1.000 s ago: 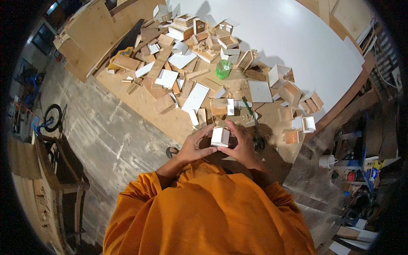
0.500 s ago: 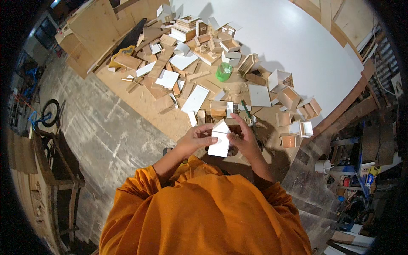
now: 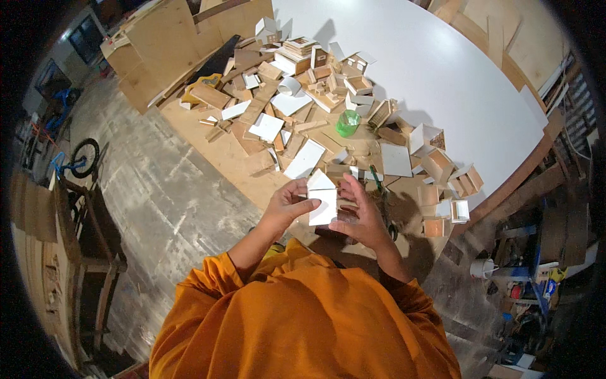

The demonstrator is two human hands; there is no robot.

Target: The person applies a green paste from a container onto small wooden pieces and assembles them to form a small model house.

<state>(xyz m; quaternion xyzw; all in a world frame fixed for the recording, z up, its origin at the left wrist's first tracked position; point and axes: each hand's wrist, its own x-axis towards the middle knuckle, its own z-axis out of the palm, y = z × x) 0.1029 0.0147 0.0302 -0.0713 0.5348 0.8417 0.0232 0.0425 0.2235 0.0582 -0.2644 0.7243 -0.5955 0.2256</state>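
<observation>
A small white house-shaped piece is in front of my body, its pointed top facing away from me and a dark seam across it below the point. My left hand is closed on its left side, the thumb lying across the front face. On the other side my right hand has its fingers spread, with the thumb by the piece's lower right corner; whether the thumb touches it I cannot tell. Just beyond, a white flat board lies on the wooden worktop.
Wood offcuts and small box-like house models crowd the worktop. Among them stand a green cut plastic container and a white ring. A large white panel covers the far right. A white bucket hangs at right.
My right hand has loosened from the white piece, its thumb moving down to the lower corner. The left hand still holds the piece. The whole view has shifted slightly.
</observation>
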